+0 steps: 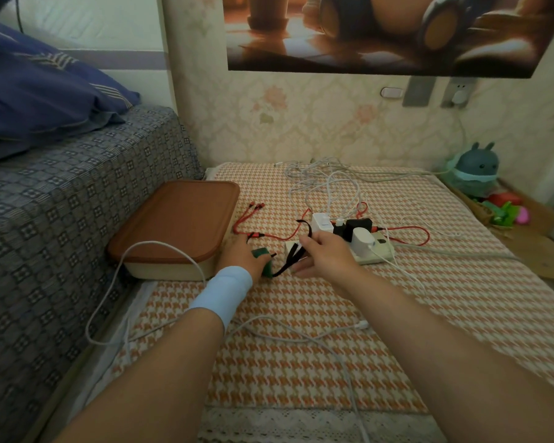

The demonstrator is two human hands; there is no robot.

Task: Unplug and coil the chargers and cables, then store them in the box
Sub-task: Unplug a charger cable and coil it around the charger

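Three chargers (349, 231) sit plugged into the power strip (378, 255) on the checked cover (429, 298): one white, one black, one rounded white. The box (173, 272) stands to the left against the bed edge, with its brown lid (179, 219) on.

The left hand (237, 255) grips a small green block (267, 267), fingers curled round it. The right hand (328, 255) appears to pinch the black cord (288, 262) that runs from the block; its lower fingers lie fairly straight near the cover.

Handling, by judgement:

- The chargers look light and rigid, with smooth shells. Take each by its body, not by its lead. Brace the power strip, which may lift with the plug.
- The black cord looks flat and limp. It is likely to fold rather than hold a round coil, so keep the loops pinched.
- The red cable (271, 235) and the tangled white cables (328, 183) behind the strip are thin and soft. Expect loops to spring open when released. Pull at the plugs, never mid-length.
- A loose white cable (160, 244) arches over the near edge of the lid. Clear it before opening the box.
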